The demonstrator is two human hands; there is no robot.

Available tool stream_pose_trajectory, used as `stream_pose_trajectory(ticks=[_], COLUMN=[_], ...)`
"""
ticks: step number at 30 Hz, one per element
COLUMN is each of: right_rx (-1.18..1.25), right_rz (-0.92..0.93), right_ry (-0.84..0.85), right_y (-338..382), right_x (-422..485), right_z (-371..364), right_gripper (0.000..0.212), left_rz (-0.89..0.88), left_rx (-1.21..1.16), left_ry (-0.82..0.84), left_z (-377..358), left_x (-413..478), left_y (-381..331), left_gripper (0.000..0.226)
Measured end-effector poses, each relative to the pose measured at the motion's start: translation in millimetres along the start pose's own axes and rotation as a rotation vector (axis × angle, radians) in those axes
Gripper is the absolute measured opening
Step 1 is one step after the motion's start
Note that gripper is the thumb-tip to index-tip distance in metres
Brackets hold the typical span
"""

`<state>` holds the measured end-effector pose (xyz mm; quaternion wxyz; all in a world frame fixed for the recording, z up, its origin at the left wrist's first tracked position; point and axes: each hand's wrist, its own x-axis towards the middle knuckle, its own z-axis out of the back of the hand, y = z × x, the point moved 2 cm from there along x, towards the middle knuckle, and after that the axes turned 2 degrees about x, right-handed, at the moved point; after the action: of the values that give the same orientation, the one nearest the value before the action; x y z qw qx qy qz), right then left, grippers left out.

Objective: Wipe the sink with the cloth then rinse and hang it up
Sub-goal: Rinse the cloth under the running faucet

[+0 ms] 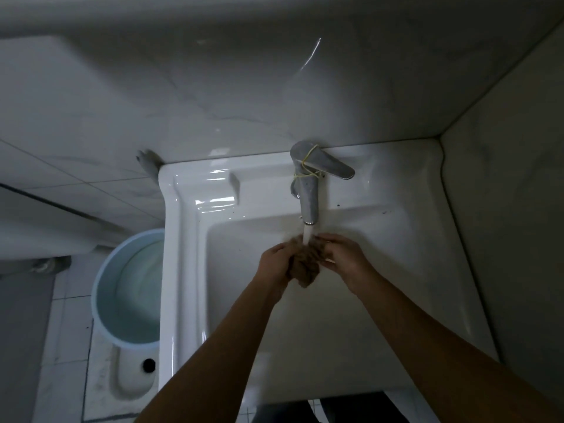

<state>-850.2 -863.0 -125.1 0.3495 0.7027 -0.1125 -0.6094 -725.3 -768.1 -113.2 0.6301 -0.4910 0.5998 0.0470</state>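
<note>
The person is holding a brown, wet, bunched-up cloth (pixel 306 265) with 2 hands, inside the bowl of the white shiny sink (pixel 183 239). The left hand (pixel 276 264) is gripping the left side of the cloth, with its fingers curled around it. The right hand (pixel 345 256) is gripping the right side, and its fingers are curling over the top of the cloth. The cloth is sitting squeezed between the 2 hands, and a lump of it is hanging out below them, toward the person.

Just above the hands, the silver metal tap (pixel 309 199) is sticking out over the bowl. A white stream of water (pixel 308 236) is running from its spout and landing on the top of the cloth, right between the fingertips of both hands. A thin yellow string (pixel 309 154) is looping around the tap near its flat handle (pixel 331 167), which is pointing off to the right, above the right hand.

Far to the left of the left hand, beside the sink, a round light blue bucket (pixel 102 270) is standing on the pale tiled floor (pixel 61 331). A small black round hole (pixel 149 365) is showing low down near the bucket. Behind the tap, a grey-white marbled tile wall (pixel 213 102) is rising up.
</note>
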Motion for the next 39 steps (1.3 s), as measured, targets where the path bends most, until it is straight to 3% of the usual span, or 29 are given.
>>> stream_pose_trajectory(ticks=[4, 8, 11, 14, 18, 24, 32, 39], right_rx=[-0.086, 0.303, 0.333, 0.336, 0.305, 0.235, 0.186, 0.346], right_rz=[-0.065, -0.293, -0.219, -0.146, -0.074, -0.076, -0.115, -0.202], right_ry=[-0.026, 0.111, 0.158, 0.101, 0.050, 0.119, 0.057, 0.101], right_y=[-18, -24, -20, -21, -18, -22, -16, -21], right_x=[5, 4, 7, 8, 2, -3, 10, 11], right_z=[-9, -21, -24, -21, -11, -15, -2, -3], right_gripper=[0.024, 0.039, 0.025, 0.040, 0.031, 0.027, 0.013, 0.042], left_rz=[0.123, 0.156, 0.052, -0.036, -0.083, -0.016, -0.101, -0.088], left_rx=[-0.146, -0.213, -0.010, 0.311, 0.359, 0.302, 0.337, 0.347], left_ry=[0.062, 0.098, 0.053, -0.111, -0.216, -0.021, -0.148, -0.113], left_z=[-8, -7, 2, 11, 11, -9, 10, 9], left_x=[5, 11, 16, 19, 19, 18, 24, 16], left_y=[0, 0, -1, 1, 8, 11, 10, -1], left_gripper=[0.025, 0.030, 0.045, 0.062, 0.032, 0.046, 0.006, 0.015])
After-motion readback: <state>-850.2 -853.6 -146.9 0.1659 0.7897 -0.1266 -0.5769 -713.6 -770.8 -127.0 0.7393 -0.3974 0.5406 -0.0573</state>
